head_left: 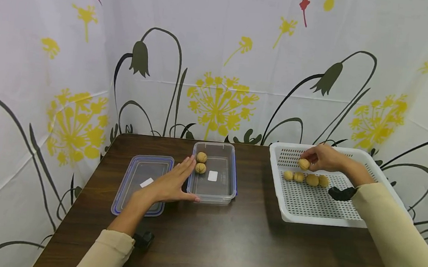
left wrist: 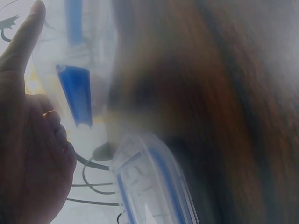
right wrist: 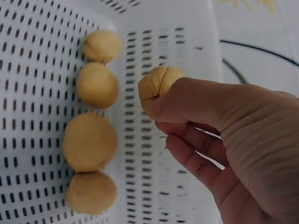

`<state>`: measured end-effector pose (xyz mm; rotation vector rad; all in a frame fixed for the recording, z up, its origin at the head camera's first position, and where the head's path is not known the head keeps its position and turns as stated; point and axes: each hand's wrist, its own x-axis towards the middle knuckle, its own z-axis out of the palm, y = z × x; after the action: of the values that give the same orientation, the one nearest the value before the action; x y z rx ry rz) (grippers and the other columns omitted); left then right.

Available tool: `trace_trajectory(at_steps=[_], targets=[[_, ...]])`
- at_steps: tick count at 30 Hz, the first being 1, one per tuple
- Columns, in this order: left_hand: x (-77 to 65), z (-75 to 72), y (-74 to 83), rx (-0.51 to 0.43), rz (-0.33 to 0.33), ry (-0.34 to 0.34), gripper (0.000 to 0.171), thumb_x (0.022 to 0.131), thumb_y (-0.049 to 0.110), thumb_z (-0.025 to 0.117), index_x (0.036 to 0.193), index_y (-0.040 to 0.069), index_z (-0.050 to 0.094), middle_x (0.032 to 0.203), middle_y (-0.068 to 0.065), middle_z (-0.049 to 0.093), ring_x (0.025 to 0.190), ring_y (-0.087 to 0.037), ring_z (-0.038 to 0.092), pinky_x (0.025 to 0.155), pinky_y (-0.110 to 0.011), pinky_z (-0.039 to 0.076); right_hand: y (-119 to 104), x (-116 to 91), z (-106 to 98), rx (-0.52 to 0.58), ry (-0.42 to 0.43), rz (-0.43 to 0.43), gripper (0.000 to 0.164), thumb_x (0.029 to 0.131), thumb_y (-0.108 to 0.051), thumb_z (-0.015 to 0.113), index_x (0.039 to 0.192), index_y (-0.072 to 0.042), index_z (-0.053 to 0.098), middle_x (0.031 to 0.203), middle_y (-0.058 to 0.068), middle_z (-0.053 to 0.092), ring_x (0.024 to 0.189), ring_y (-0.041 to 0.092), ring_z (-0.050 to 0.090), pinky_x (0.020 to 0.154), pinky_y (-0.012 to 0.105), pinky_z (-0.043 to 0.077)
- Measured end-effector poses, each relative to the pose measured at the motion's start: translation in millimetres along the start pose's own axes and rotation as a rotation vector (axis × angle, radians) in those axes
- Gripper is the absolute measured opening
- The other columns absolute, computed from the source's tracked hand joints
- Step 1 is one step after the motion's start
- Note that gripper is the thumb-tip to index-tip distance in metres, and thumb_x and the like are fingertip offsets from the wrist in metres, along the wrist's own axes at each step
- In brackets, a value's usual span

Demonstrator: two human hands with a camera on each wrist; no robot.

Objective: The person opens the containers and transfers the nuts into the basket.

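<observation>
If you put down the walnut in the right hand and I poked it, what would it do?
The walnut would probably roll, perhaps wobbling, because it's roundish with grooves. It's likely stiff rather than squishy: it looks like a hard shell. It seems light, since the right hand holds it up with just a pinch.

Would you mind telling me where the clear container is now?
In the head view, the clear container sits mid-picture toward the back of the table, beside the left hand, between the blue-edged lid (left) and the white basket (right).
</observation>
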<state>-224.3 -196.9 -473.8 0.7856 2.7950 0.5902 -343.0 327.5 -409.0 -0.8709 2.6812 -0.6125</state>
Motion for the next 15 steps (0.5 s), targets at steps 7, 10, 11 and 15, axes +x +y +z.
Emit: trace_trajectory(at_steps=[7,10,11,15], targets=[[-1.0,0.7,0.1,-0.005,0.006,0.004,0.125,0.089,0.063,0.078,0.168,-0.003,0.008,0.177,-0.019,-0.002,0.164,-0.038,0.001,0.13,-0.06,0.013,18.3,-2.6,11.2,0.018,-0.013,0.054,0.037,0.081,0.006,0.08,0.117,0.01,0.074,0.108,0.02,0.078,0.098,0.035,0.076,0.084,0.046,0.064],[-1.3,-0.3,0.8,-0.009,0.001,0.003,0.125,0.089,0.063,0.078,0.168,-0.002,0.007,0.178,-0.018,-0.002,0.164,-0.036,0.0,0.131,-0.059,0.012,23.7,-1.2,16.0,0.007,-0.006,0.045,0.035,0.081,0.006,0.079,0.117,0.009,0.075,0.109,0.021,0.078,0.099,0.036,0.076,0.087,0.049,0.063],[-1.1,-0.2,0.7,-0.008,-0.001,0.001,0.125,0.089,0.064,0.077,0.168,-0.002,0.007,0.178,-0.017,-0.003,0.164,-0.036,0.0,0.131,-0.059,0.012,25.1,-1.0,17.6,0.003,-0.003,0.045,0.035,0.082,0.006,0.079,0.117,0.008,0.075,0.109,0.02,0.078,0.099,0.036,0.076,0.087,0.049,0.063],[-1.0,-0.1,0.2,-0.01,0.002,0.009,0.125,0.089,0.063,0.078,0.168,-0.003,0.008,0.177,-0.019,-0.001,0.164,-0.039,0.002,0.13,-0.06,0.012,27.0,0.2,21.1,-0.018,0.006,0.05,0.035,0.082,0.006,0.078,0.117,0.008,0.075,0.108,0.018,0.078,0.098,0.034,0.076,0.087,0.051,0.063]])
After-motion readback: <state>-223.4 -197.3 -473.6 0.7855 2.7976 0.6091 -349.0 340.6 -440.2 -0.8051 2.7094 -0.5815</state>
